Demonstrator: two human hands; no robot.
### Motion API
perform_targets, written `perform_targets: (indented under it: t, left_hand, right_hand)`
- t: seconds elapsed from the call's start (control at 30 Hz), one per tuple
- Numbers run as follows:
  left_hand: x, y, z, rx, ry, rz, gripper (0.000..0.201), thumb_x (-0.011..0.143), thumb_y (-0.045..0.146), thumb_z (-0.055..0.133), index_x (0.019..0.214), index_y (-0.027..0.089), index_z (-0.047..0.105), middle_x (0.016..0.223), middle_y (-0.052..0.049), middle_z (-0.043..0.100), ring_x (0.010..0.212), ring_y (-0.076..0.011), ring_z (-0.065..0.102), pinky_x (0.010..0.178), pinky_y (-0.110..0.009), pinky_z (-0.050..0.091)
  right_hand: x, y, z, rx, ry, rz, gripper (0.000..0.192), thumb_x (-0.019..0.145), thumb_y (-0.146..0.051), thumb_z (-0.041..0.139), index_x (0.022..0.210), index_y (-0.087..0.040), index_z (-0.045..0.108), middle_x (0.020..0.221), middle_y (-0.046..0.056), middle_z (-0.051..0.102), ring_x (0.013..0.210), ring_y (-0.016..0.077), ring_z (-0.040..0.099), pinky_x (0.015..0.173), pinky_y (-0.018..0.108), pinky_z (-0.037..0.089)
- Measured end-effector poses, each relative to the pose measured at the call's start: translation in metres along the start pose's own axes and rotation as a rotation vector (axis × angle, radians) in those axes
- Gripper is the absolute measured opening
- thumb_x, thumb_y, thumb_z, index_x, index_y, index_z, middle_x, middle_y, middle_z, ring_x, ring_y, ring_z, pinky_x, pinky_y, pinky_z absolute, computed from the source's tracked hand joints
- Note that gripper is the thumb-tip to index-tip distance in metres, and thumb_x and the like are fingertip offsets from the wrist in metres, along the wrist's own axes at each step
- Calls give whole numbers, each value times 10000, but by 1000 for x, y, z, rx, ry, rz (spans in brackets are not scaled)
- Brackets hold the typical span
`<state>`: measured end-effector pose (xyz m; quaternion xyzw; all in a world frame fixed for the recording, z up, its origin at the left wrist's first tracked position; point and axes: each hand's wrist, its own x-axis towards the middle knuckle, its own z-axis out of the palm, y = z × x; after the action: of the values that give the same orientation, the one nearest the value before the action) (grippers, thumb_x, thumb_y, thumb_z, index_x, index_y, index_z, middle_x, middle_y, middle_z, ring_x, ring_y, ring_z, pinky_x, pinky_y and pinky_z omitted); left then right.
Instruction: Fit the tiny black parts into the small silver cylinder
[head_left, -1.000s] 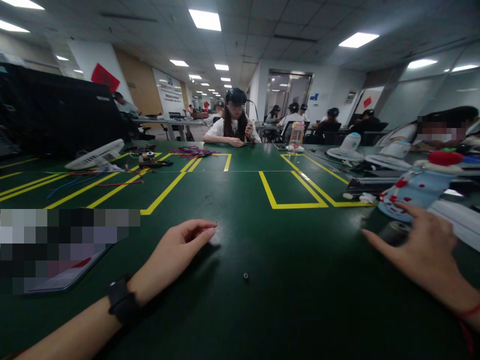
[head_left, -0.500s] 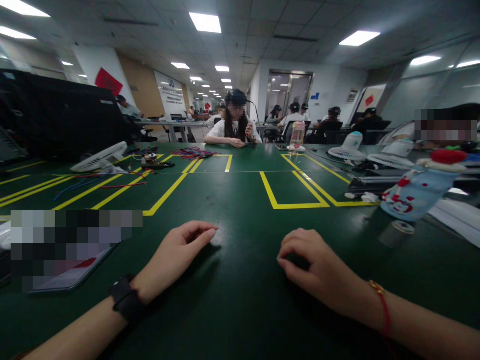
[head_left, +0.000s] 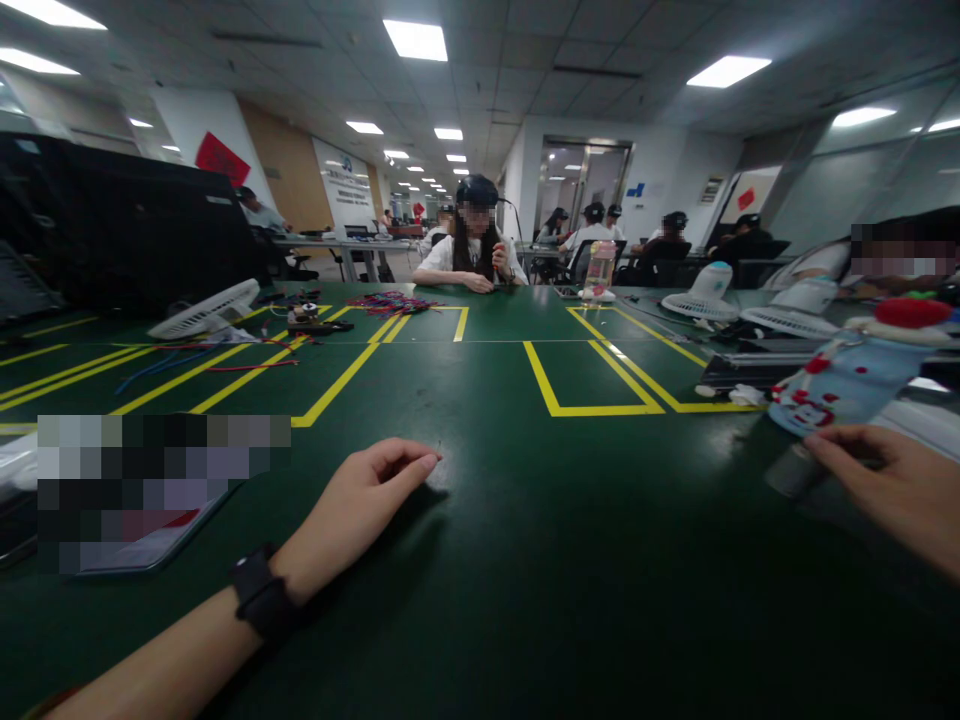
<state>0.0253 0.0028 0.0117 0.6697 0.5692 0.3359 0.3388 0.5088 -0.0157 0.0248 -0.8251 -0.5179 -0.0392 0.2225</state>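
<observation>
Over the middle of the green table [head_left: 480, 560], my left hand [head_left: 386, 485] is closed in a pinch. A tiny thin dark tip shows at its fingertips, too small to name. Far to the right, my right hand [head_left: 892, 485] has thumb and index finger pressed together at the upper edge of a small grey cylinder [head_left: 787, 475]. Whether it touches the cylinder, or what it pinches, I cannot make out. Just behind stands a light-blue bottle [head_left: 855, 370] with a red top and cartoon figures.
A tablet-like flat device [head_left: 150, 545], partly blurred out, lies at left. Beyond are a white fan [head_left: 206, 312], tangled wires [head_left: 394, 303] and yellow tape lines [head_left: 607, 411]. A person [head_left: 472, 250] sits opposite; more fans [head_left: 701, 300] stand at right.
My right hand has moved from the middle of the table far right, to the grey cylinder. My left hand keeps its pinch almost in place. The view has shifted slightly.
</observation>
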Motion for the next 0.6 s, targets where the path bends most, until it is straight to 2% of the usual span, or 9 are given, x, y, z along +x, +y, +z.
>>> perform_targets:
  t: [0.1, 0.23, 0.4, 0.6]
  left_hand:
    - [0, 0, 0, 0, 7, 8, 308, 817, 492, 534, 889, 233, 684, 820, -16, 685, 765, -199, 607, 687, -287, 438]
    - [0, -2, 1, -2, 10, 13, 304, 823, 488, 528, 888, 233, 680, 822, -11, 684, 741, -186, 597, 651, -265, 429]
    - [0, -2, 0, 5, 2, 18, 313, 829, 494, 520, 896, 231, 677, 819, -7, 678, 739, -187, 593, 658, -267, 423]
    - [0, 0, -1, 0, -25, 10, 329, 838, 497, 506, 912, 219, 665, 831, -5, 668, 769, -190, 599, 683, -276, 428]
  right_hand:
    - [-2, 0, -1, 45, -15, 50, 375, 769, -477, 512, 951, -169, 623, 855, 108, 654, 655, 205, 596, 589, 332, 411]
    - [-4, 2, -3, 39, 5, 18, 380, 778, -520, 488, 927, -197, 621, 849, 103, 656, 651, 202, 606, 584, 330, 423]
    - [-4, 7, -4, 27, 6, 79, 421, 796, -588, 432, 944, -233, 601, 880, 97, 652, 675, 197, 606, 590, 328, 427]
    - [-10, 4, -6, 61, -16, 40, 397, 810, -576, 427, 943, -235, 579, 894, 96, 640, 692, 188, 607, 605, 323, 436]
